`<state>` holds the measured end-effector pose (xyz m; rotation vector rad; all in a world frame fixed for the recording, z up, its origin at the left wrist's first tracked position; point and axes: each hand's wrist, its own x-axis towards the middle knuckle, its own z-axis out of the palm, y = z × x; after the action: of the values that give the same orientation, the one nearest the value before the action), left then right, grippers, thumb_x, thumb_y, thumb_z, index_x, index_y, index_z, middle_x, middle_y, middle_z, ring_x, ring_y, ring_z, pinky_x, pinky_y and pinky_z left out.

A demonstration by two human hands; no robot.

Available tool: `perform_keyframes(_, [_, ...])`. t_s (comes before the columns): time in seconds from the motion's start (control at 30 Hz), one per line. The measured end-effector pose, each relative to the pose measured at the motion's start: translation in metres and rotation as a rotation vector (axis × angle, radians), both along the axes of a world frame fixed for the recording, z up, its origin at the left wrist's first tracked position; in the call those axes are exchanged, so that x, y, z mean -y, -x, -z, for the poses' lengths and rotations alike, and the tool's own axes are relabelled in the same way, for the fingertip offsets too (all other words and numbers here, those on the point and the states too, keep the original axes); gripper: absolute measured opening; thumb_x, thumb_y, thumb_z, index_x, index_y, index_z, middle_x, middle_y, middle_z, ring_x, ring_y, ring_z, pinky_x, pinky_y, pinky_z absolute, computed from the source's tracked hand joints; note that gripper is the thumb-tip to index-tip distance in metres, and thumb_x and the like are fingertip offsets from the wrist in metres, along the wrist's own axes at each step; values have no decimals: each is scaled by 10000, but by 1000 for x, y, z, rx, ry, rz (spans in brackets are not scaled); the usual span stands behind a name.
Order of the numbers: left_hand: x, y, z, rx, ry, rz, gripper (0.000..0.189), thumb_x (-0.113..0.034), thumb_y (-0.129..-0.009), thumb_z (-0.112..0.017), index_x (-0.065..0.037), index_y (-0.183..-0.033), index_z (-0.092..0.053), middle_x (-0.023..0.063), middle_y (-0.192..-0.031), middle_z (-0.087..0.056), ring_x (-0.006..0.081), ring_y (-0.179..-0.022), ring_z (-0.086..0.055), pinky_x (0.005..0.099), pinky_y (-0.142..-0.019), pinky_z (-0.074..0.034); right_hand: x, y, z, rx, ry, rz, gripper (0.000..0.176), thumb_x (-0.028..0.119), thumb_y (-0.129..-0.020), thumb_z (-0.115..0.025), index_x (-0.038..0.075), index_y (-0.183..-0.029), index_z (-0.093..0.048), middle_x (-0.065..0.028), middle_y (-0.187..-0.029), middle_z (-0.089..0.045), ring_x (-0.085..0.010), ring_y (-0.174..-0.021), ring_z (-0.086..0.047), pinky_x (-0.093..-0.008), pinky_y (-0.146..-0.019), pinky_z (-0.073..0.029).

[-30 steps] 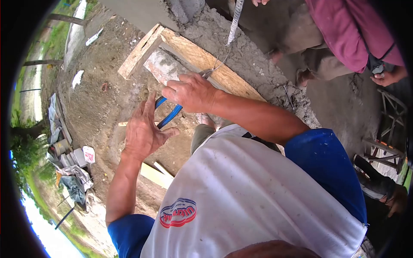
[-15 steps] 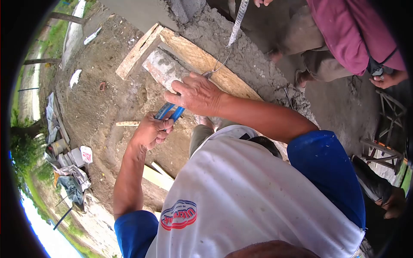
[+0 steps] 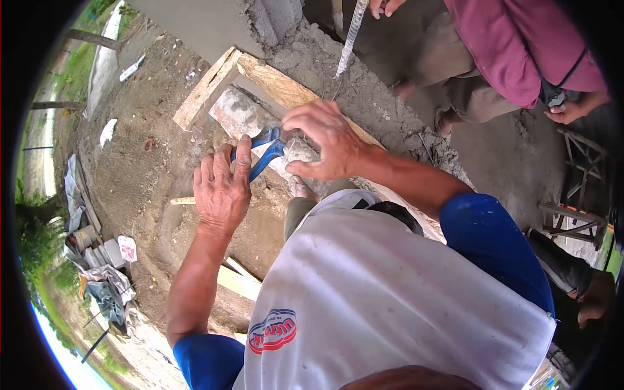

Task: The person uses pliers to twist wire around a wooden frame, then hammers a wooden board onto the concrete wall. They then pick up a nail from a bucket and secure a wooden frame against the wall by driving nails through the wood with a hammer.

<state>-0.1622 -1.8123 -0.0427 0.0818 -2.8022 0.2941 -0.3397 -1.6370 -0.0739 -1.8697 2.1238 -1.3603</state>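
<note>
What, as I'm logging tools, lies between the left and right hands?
The head view shows the blue-handled tool between the left hand and the right hand, its handles toward the left.

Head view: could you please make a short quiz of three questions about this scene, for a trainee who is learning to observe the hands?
1. Multiple choice: what colour are the handles of the tool?
a) red
b) blue
c) yellow

2. True or false: the right hand has its thumb spread apart from its fingers.

3. Fill in the missing word: the hand nearest to the ends of the handles is the person's ____ hand.

Key:
1. b) blue
2. True
3. left, so the left hand
</note>
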Motion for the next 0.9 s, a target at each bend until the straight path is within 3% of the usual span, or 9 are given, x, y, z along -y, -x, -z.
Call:
perform_keyframes(0.07, [-2,-2,5,-31,-1,-13,572,-72,-793,-614,-151,-1349,-510,81,-1076,-565,239,-819,-547,376,-674,-450,-33,32,11,-47,-93,409,581,364,-663,-832,67,-1105,-599,-117,-1166,-587,-310,-1092,-537,-443,-949,-384])
perform_keyframes(0.13, [-3,-4,7,-30,-15,-11,583,-82,-779,-621,-157,-1346,-512,71,-1072,-572,231,-813,-546,373,-673,-452,-31,74,8,-7,-368,641,661,452,-612,-861,80,-1092,-600,-123,-1208,-542,-300,-1176,-470,-443,-937,-383])
perform_keyframes(0.23, [-1,-3,7,-60,3,0,593,-88,-781,-620,-171,-1358,-507,52,-1069,-578,217,-810,-543,360,-660,-438,-9,99,6,-25,-655,470,745,520,-554,-877,124,-1114,-585,-120,-1268,-479,-312,-1200,-419,-472,-929,-380])
perform_keyframes(0.33, [2,-2,4,-37,14,2,614,-87,-780,-622,-186,-1374,-499,50,-1063,-577,214,-806,-540,350,-646,-428,11,102,-21,52,-972,442,783,525,-523,-890,156,-1129,-559,-117,-1264,-437,-343,-1178,-392,-493,-919,-382])
perform_keyframes(0.53, [1,13,-16,-3,59,19,634,-99,-766,-647,-232,-1371,-510,36,-1055,-582,217,-795,-542,363,-640,-444,10,104,-7,46,-876,436,824,512,-471,-918,167,-1114,-537,-129,-1217,-423,-361,-1127,-393,-483,-906,-393])
perform_keyframes(0.73, [5,20,-27,393,-494,-265,711,-28,-632,-731,-237,-1295,-584,86,-1000,-626,274,-770,-616,385,-686,-517,5,99,2,54,-750,453,791,466,-494,-926,143,-1112,-552,-137,-1232,-422,-355,-1165,-384,-455,-985,-404])
perform_keyframes(0.77, [9,18,-21,364,-575,-239,645,-14,-641,-702,-171,-1260,-613,69,-876,-649,225,-670,-608,336,-634,-496,5,100,3,41,-734,448,789,458,-506,-923,140,-1125,-550,-119,-1217,-425,-344,-1153,-383,-452,-968,-421])
perform_keyframes(0.87, [18,26,-28,755,-1414,-428,583,3,-638,-693,-67,-1214,-629,48,-772,-634,159,-602,-560,278,-600,-455,4,101,6,41,-733,436,790,445,-522,-918,133,-1148,-551,-87,-1204,-434,-329,-1154,-376,-447,-962,-438])
perform_keyframes(0.9, [15,21,-19,702,-1645,-399,587,-12,-642,-675,7,-1223,-586,30,-674,-562,110,-555,-495,221,-517,-385,6,101,0,57,-756,435,794,449,-514,-921,134,-1145,-556,-92,-1222,-438,-337,-1177,-371,-448,-990,-420])
